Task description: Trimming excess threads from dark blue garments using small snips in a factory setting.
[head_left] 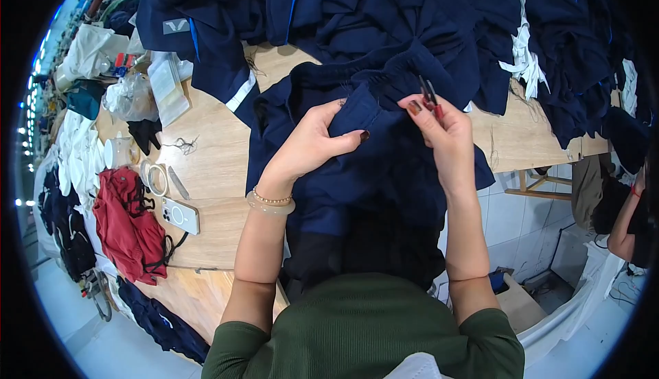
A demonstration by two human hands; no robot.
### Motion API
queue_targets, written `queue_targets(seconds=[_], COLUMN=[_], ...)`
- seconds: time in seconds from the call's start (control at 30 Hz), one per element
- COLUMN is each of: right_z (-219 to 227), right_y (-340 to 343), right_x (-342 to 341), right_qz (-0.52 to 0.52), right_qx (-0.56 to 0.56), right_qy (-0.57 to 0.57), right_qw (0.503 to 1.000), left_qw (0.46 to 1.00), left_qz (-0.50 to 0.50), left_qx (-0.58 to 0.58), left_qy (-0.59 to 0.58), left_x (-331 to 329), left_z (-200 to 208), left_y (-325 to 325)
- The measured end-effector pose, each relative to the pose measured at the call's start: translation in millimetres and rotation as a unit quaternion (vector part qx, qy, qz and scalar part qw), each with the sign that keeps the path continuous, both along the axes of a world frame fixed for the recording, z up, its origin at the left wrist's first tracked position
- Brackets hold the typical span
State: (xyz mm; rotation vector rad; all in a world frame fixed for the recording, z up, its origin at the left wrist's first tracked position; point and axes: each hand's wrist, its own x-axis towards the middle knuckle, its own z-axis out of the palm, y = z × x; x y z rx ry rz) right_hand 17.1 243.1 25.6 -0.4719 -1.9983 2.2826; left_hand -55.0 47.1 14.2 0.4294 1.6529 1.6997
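Note:
A navy garment (377, 180) with a gathered, elastic-looking waistband hangs over the table's near edge and across my lap. My left hand (309, 142) is closed on a folded part of its waistband, thumb on top. Loose threads stick up just beyond that fold. To the right, my right hand (452, 139) holds small thread snips (429, 93) with dark blades and a red handle, blades pointing up and away. Its thumb and a finger pinch together near the garment's edge; whether a thread is between them I cannot tell.
More navy garments (371, 8) with blue piping are heaped across the far side. On the left of the wooden table (213, 194) lie a phone (180, 216), a tape roll (158, 180), a red garment (122, 218) and plastic bags (130, 98). A person's arm (625, 228) shows at far right.

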Motion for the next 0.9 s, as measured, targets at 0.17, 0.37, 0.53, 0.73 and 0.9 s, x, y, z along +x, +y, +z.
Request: queue_targets(seconds=[0.17, 0.37, 0.53, 0.73, 0.9], right_z=[-13, 6, 7, 27, -3], right_y=[-23, -12, 49, 24, -18], right_x=[-6, -13, -18, -8, -10], right_qz=[-0.016, -0.128, -0.317, -0.077, 0.036], right_qx=[0.115, 0.122, 0.086, 0.094, 0.146], right_qy=[0.071, 0.128, 0.173, 0.07, 0.106], right_qw=[0.991, 0.976, 0.928, 0.99, 0.983], left_qw=[1.0, 1.0, 1.0, 1.0, 0.998], left_qz=[-0.023, -0.015, -0.009, -0.012, -0.001], left_qx=[-0.01, -0.001, 0.01, 0.007, -0.042], left_qy=[0.002, 0.017, 0.021, 0.021, 0.049], left_x=[4, 3, 2, 2, 4], left_z=[3, 5, 6, 11, 12], left_y=[4, 1, -2, -2, 5])
